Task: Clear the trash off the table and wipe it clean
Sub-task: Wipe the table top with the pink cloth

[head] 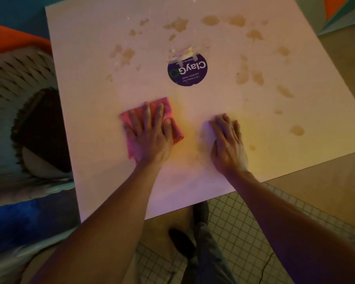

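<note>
Brown stains (252, 76) dotted the pale worktop (94, 58) around its purple sticker (188, 71). Below the sticker, the left hand (150, 134) pressed a pink cloth (173, 130) flat, fingers straight, likely to scrub. Beside it the right hand (228, 144) rested flat, probably bracing.

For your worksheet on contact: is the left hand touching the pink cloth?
Touching. The head view shows the left hand lying flat on the pink cloth, fingers spread across it, pressing it onto the table.
</note>
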Tool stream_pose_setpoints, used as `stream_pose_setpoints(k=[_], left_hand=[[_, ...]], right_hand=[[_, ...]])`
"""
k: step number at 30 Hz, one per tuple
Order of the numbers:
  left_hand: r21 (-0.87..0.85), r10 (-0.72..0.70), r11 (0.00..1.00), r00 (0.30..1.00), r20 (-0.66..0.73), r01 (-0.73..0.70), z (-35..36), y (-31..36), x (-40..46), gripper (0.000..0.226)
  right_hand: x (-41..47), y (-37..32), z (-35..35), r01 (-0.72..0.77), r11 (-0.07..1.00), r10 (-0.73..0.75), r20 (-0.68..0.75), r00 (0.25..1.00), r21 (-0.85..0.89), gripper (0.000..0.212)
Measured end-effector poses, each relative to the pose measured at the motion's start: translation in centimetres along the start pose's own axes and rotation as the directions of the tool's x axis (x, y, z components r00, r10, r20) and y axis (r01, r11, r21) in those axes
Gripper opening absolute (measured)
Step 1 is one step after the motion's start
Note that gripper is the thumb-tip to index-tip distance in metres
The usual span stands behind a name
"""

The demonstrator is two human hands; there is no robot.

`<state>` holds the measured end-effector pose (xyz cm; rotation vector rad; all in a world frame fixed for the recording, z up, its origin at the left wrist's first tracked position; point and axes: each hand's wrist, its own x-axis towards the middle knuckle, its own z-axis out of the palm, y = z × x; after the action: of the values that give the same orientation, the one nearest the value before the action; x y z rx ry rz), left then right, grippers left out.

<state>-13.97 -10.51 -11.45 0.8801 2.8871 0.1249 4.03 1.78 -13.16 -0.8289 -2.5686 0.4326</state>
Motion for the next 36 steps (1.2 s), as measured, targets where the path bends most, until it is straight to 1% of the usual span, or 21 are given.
stream_pose_setpoints(k=[3, 7, 11, 15, 17, 19, 21, 23, 25, 27, 29, 30, 31, 33, 36], left_hand=[[-0.007, 0.145, 0.989, 0.989, 0.004, -0.145, 0.5, 3.0, -0.5, 0.054], [-0.006, 0.315, 0.949, 0.949, 0.006, -0.315, 1.1, 4.5, -4.4, 0.052], [-0.014, 0.36, 0.933, 0.933, 0.015, -0.36, 1.3, 2.7, -9.0, 0.051], [0.028, 0.376, 0.926, 0.925, 0.052, -0.378, 0.6, -1.8, -13.5, 0.051], [0.034, 0.366, 0.929, 0.929, 0.046, -0.368, 0.2, -5.7, -15.5, 0.05], [0.047, 0.323, 0.944, 0.945, 0.055, -0.325, -0.2, -10.1, -16.8, 0.055], [0.073, 0.248, 0.965, 0.966, 0.075, -0.254, -0.9, -13.8, -17.2, 0.056], [0.081, 0.154, 0.983, 0.983, 0.099, -0.162, -1.7, -15.7, -16.2, 0.054], [0.09, 0.049, 0.994, 0.991, 0.122, -0.06, -2.1, -15.9, -14.2, 0.056], [0.076, -0.077, 0.995, 0.992, 0.102, 0.07, -2.0, -14.7, -12.0, 0.058], [-0.009, -0.2, 0.98, 0.977, 0.069, 0.201, -1.6, -12.7, -9.5, 0.057], [-0.042, -0.234, 0.971, 0.97, 0.06, 0.237, -1.4, -11.5, -8.3, 0.057], [-0.056, -0.243, 0.968, 0.969, 0.049, 0.246, -1.1, -10.1, -7.3, 0.058], [-0.05, -0.203, 0.978, 0.979, 0.028, 0.204, -0.7, -7.2, -6.0, 0.058], [-0.016, -0.053, 0.998, 0.999, 0.0, 0.053, 0.0, -2.7, -6.7, 0.056]], right_hand=[[0.1, -0.1, -0.1, -0.013, 0.999, 0.014, -0.022, 1.0, 0.05, 0.056], [0.2, 0.2, -0.2, -0.033, 0.993, 0.034, -0.005, 0.999, 0.113, 0.049], [0.1, 0.0, -0.5, -0.063, 0.989, 0.062, 0.006, 0.998, 0.132, 0.051], [0.0, -0.1, -0.5, -0.053, 0.994, 0.053, 0.005, 0.999, 0.095, 0.055], [-0.1, -0.1, -0.4, -0.046, 0.997, 0.046, 0.009, 0.999, 0.061, 0.056], [-0.1, -0.1, -0.3, -0.044, 0.999, 0.044, 0.02, 0.999, 0.032, 0.058], [-0.1, 0.0, -0.3, -0.048, 0.999, 0.048, 0.019, 0.999, 0.016, 0.059], [-0.1, 0.0, -0.2, -0.042, 0.999, 0.042, 0.011, 0.999, 0.003, 0.06], [-0.1, 0.0, 0.0, -0.032, 0.999, 0.032, -0.003, 0.999, -0.006, 0.059], [-0.1, -0.1, 0.1, -0.022, 1.0, 0.022, -0.015, 1.0, -0.005, 0.059], [0.0, 0.0, 0.2, -0.012, 1.0, 0.012, -0.018, 1.0, -0.005, 0.058], [0.1, 0.0, 0.2, -0.007, 1.0, 0.007, -0.015, 1.0, -0.011, 0.058], [0.1, 0.0, 0.2, -0.002, 1.0, 0.002, -0.01, 1.0, -0.016, 0.058], [0.1, 0.0, 0.2, 0.003, 1.0, -0.003, -0.004, 1.0, -0.022, 0.058], [0.2, 0.0, 0.2, 0.006, 1.0, -0.006, 0.002, 1.0, -0.018, 0.058]])
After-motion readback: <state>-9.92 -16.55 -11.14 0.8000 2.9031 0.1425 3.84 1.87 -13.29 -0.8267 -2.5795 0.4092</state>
